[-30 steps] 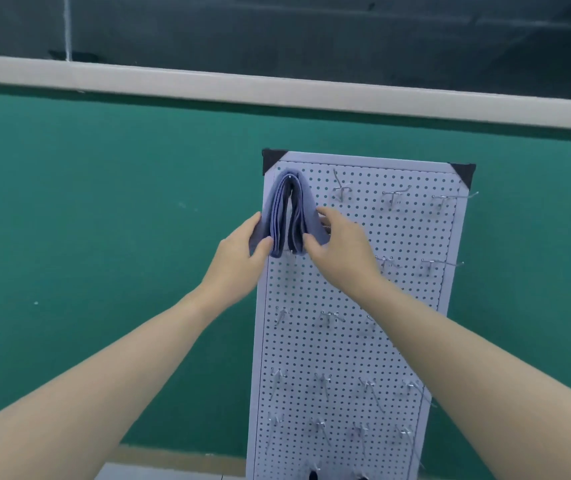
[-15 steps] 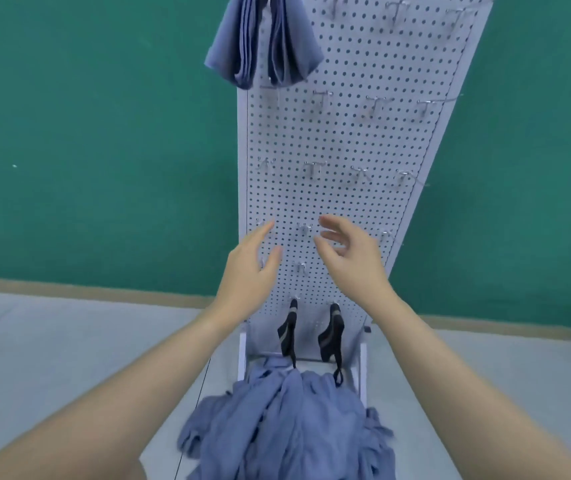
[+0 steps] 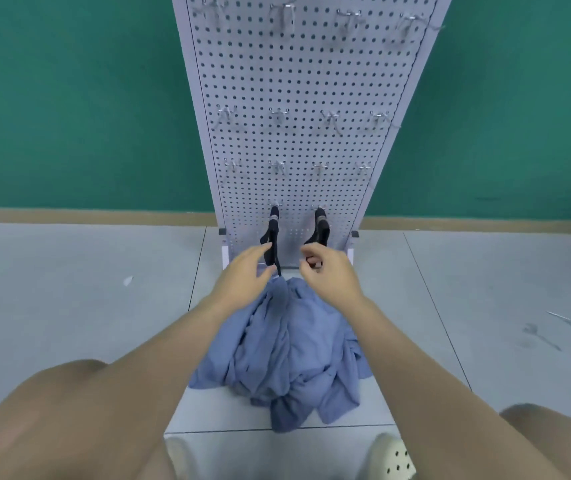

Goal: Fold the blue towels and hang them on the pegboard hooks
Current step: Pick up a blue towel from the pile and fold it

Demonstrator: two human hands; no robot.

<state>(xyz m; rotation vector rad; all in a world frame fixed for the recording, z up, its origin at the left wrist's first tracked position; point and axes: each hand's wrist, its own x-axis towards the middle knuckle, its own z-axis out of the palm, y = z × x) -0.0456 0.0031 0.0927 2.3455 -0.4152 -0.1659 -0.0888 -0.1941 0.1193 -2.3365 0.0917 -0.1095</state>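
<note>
Blue towels point(image 3: 291, 355) lie crumpled in a heap on the floor point(image 3: 69, 289) just ahead of the person's knees. Over its far edge at 12 o'clock, the left hand point(image 3: 242, 275) and right hand point(image 3: 329, 275) have dropped from the top hook, fingers loosely spread, holding nothing. Beyond stands the pegboard point(image 3: 304, 81), black socks point(image 3: 272, 237) on its lowest hooks. One towel hung; likely the next pick-up begins.

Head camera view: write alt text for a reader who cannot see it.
Two bare hands, left hand and right hand, reach down empty toward a crumpled pile of blue towels on the grey floor. Behind the pile stands a white pegboard with rows of metal hooks; two dark items hang on the lowest ones.
</note>
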